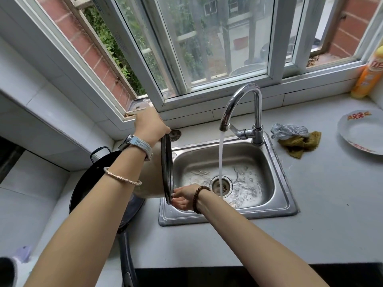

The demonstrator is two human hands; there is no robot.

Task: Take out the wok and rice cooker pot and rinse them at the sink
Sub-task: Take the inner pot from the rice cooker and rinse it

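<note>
The pale countertop point(310, 224) lies open to the right of and in front of the steel sink point(278, 168), while its left end is crowded. There the black wok point(85, 183) sits just left of the sink, largely covered by the left forearm, its long handle running to the bottom edge and cut off. The rice cooker pot point(154, 179) is tipped on its side over the sink's left rim, its dark mouth facing right and seen edge-on, so the inside cannot be made out. The faucet point(242, 96) runs a stream down to the drain, well clear of the pot. A plate point(360, 133) is cut by the right edge, with cloths point(298, 141) between it and the tap. The left hand point(149, 126) grips the pot's upper side, its fingers curled over and mostly hidden. The right hand point(183, 196) holds the lower rim, fingertips curled onto its edge.
</note>
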